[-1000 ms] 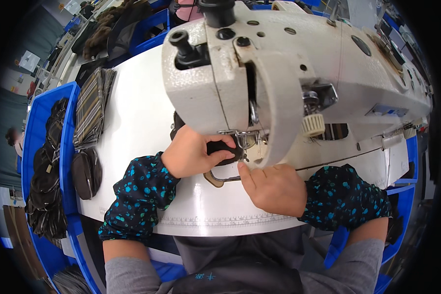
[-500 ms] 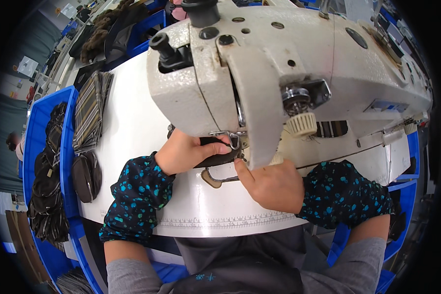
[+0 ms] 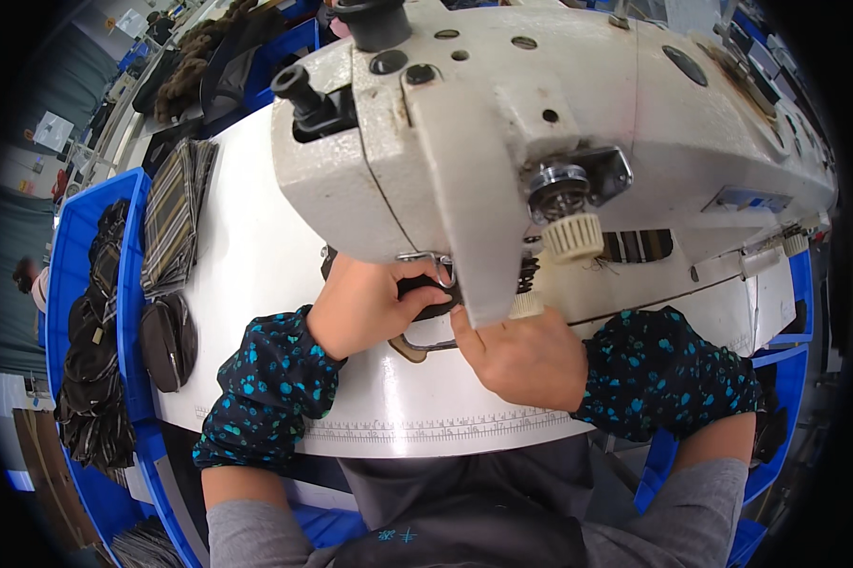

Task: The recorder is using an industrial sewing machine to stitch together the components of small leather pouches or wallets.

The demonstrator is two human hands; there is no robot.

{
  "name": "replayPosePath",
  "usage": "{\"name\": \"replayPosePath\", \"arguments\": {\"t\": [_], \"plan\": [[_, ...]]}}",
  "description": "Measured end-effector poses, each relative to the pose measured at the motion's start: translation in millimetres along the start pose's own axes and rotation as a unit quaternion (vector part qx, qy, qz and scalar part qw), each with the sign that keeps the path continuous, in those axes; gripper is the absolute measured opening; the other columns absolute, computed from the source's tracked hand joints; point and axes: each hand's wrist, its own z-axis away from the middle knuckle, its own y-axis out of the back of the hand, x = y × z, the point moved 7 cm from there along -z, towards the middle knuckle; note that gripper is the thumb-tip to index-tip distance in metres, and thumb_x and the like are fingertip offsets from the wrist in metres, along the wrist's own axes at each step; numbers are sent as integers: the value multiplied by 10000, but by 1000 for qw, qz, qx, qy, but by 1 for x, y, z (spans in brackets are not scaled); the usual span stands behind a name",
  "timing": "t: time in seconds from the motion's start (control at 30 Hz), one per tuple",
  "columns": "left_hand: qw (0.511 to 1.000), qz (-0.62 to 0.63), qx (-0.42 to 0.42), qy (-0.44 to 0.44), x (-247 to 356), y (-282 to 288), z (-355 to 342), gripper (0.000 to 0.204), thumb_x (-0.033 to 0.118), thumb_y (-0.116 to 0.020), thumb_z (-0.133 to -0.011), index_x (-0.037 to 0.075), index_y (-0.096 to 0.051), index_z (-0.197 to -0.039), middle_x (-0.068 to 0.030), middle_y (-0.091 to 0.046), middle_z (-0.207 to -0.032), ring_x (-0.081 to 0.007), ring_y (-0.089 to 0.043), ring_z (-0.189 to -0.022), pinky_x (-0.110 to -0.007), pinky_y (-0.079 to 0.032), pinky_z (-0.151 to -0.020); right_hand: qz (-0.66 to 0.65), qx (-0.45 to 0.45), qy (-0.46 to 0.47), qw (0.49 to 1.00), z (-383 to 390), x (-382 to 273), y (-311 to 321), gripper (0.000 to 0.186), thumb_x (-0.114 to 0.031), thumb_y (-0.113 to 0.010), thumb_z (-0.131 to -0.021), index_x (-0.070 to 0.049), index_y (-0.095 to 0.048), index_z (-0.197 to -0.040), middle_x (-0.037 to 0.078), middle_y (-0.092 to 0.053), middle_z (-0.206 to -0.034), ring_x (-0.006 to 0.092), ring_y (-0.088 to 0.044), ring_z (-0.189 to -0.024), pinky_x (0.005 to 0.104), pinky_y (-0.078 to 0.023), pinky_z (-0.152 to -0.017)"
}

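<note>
A white sewing machine [image 3: 389,189] stands over the white table [image 3: 228,246]. Beside its presser area, my left hand [image 3: 379,303] pinches a dark fabric piece [image 3: 418,284] between thumb and index finger. My right hand [image 3: 516,355] is just right of it, index finger extended to the fabric and the other fingers curled; their tips and whatever they grip are hidden by the hand and machine. A tan-tipped metal bar [image 3: 408,350] lies below the fabric.
At the left are striped fabric pieces [image 3: 176,208], a dark pouch [image 3: 166,341] and a blue bin [image 3: 141,218] of dark pouches [image 3: 100,369]. Another blue bin [image 3: 786,379] is at the right. A person [image 3: 36,279] is in the left background.
The machine appears shifted left and slightly up in the view, showing more of its spring and knobs. Both hands have made only small movements and stay at the fabric.
</note>
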Motion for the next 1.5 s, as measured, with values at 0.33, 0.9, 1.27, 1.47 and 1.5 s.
{"name": "replayPosePath", "arguments": {"t": [0.33,0.9,1.27,1.47,1.5], "plan": [[997,65,-17,45,-4,0,-3,185,90,-819,-823,41,-765,-992,-83,-740,-900,-192,-673,-813,-321,-536,-755,-9,9,3,1000,2,1,-7,81,-103,-625,-746,-50,-565,-734,29,-541,-584,172,-593,-495,325,-430,-422],[997,-50,63,-19,6,12,-7,184,146,-865,-650,104,-776,-805,-78,-721,-840,-308,-664,-800,-384,-509,-720,123,-25,2,992,4,15,-20,327,-95,-638,-823,-5,-713,-1128,10,-582,-589,180,-571,-467,345,-413,-425],[992,-49,113,-31,-2,22,-19,317,203,-868,-672,86,-746,-941,-140,-705,-877,-375,-649,-801,-440,-517,-694,18,-29,-59,998,0,25,-18,275,-81,-658,-870,-55,-708,-1139,3,-658,-758,219,-633,-570,355,-478,-491],[997,-1,62,49,-29,1,-15,299,195,-857,-679,95,-753,-940,-138,-710,-883,-367,-655,-801,-438,-519,-689,20,-1,-54,998,0,25,-19,282,-84,-660,-868,-58,-707,-1145,15,-655,-753,215,-628,-575,351,-480,-492],[997,0,59,46,-23,3,-16,299,195,-857,-679,95,-753,-940,-138,-710,-883,-367,-655,-801,-438,-519,-689,54,16,-31,998,1,23,-17,282,-85,-664,-865,-56,-707,-1142,20,-655,-751,214,-627,-575,347,-480,-490]]}}
